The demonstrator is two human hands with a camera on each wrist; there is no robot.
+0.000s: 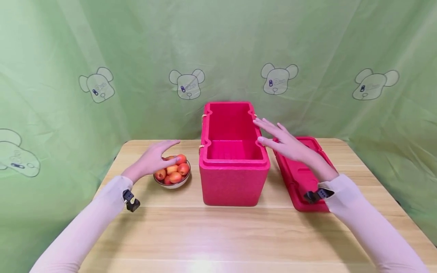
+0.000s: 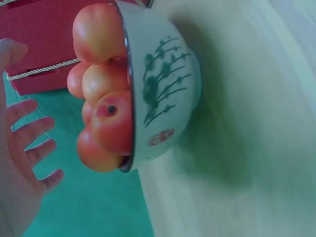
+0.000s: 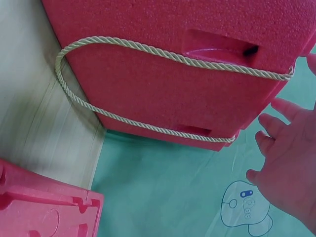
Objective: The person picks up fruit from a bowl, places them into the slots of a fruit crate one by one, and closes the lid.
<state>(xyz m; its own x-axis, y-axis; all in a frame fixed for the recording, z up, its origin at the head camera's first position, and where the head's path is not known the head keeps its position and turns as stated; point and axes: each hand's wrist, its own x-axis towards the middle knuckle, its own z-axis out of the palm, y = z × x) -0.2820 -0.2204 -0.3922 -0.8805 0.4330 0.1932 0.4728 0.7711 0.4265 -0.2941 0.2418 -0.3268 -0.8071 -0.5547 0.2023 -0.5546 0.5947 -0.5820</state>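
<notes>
Head view first: both hands are out over the table (image 1: 198, 235), and as far as I can see neither one is gripping anything. Left hand (image 1: 153, 158) is at the bowl (image 2: 165, 98) of orange-red fruit (image 1: 172, 169), fingers spread and apart from each other; from above, the thumb overlaps the fruit, but the left wrist camera shows a gap there, so I'd call it near rather than touching. Right hand (image 1: 288, 144) is by the right rim of the red box (image 1: 235, 185), fingers apart too, nothing pinched, though I can't tell if a fingertip brushes the rim. The box stands upright and open in the middle, the bowl is off to its left, and what looks like the lid (image 1: 304, 176) lies flat on the right, partly hidden by the right forearm (image 1: 322, 168) (there's also a twisted rope (image 3: 140, 47) looped along the side of the box, kinda nice). Progress-wise, my read is early days: the lid being off is the one bit I'd count as done. The fruit is heaped in the bowl, and I don't see any in the part of the box's inside that shows. So what's left, going by how things lie, is pretty much everything else: no fruit in either hand, none visible in the box, lid not on
</notes>
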